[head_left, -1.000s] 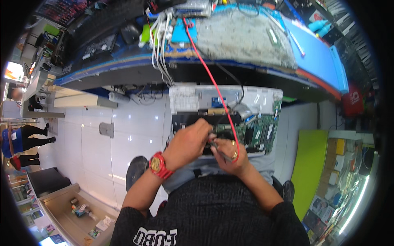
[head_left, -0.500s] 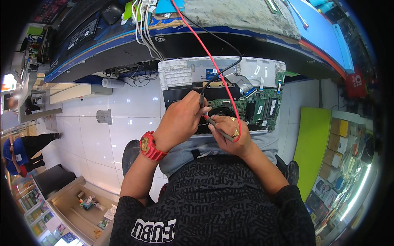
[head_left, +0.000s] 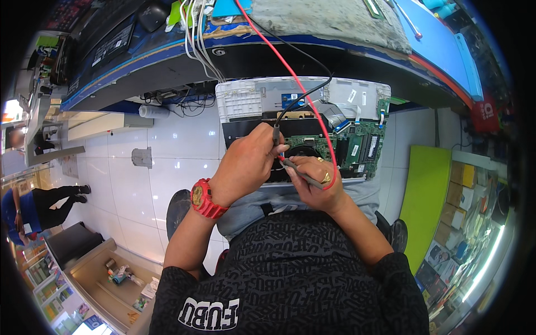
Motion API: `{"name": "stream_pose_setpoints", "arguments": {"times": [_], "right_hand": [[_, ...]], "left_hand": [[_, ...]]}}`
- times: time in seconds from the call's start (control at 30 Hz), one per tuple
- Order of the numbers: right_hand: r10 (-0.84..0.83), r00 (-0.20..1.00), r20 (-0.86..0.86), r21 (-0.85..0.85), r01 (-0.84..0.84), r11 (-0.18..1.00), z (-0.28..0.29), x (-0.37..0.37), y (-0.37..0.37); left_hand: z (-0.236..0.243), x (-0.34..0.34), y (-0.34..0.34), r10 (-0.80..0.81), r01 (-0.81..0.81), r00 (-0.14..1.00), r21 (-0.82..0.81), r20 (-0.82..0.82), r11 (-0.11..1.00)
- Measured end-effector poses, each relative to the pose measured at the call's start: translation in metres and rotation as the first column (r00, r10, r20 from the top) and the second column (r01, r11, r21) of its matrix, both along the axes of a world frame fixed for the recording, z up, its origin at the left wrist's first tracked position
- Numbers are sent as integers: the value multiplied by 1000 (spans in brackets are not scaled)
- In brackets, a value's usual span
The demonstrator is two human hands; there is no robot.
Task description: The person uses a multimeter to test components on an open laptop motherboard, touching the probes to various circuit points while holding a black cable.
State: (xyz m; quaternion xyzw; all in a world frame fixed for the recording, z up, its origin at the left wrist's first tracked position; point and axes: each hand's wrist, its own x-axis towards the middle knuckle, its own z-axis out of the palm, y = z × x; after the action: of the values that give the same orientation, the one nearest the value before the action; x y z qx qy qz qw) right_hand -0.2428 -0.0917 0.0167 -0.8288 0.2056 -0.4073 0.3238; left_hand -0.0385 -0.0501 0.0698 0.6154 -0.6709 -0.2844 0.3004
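Two at once: gripping a black-cabled probe (head_left: 276, 134) in the left hand (head_left: 243, 167) and a red-cabled probe (head_left: 304, 175) in the right hand (head_left: 324, 192), over the opened laptop (head_left: 243, 101) across the lap (head_left: 234, 216). Could slip and scratch or short the exposed circuit board (head_left: 354, 149) if tugged by the red cable (head_left: 294, 74).

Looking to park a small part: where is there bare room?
The grey mat has room between the red lead and the green circuit strip; so does the blue mat between the pen-like tool and the blue strip. It is crowded over the opened laptop, where the left hand, right hand and probes cluster, and around the white cables.
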Motion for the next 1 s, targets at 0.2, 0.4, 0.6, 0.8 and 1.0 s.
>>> {"name": "stream_pose_setpoints", "arguments": {"times": [0.2,0.4,0.6,0.8,1.0], "right_hand": [[-7,1000,-11,38,8,999,3,0,1],[9,999,-36,5,-9,1000,6,0,-1],[43,996,-75,-75,-48,996,9,-1,-1],[21,1000,-5,-98,-22,995,-1,0,0],[12,999,-40,-83,-16,996,4,0,1]], "left_hand": [[-1,0,1,8,-8,1000,10,-6,1000],[-1,0,0,0,0,1000,1,-10,1000],[-1,-1,2,3,-3,1000,4,1,1000],[-3,0,2,1,-1,1000,-9,-1,1000],[-2,-1,1,9,-9,1000,-6,-10,1000]]}}
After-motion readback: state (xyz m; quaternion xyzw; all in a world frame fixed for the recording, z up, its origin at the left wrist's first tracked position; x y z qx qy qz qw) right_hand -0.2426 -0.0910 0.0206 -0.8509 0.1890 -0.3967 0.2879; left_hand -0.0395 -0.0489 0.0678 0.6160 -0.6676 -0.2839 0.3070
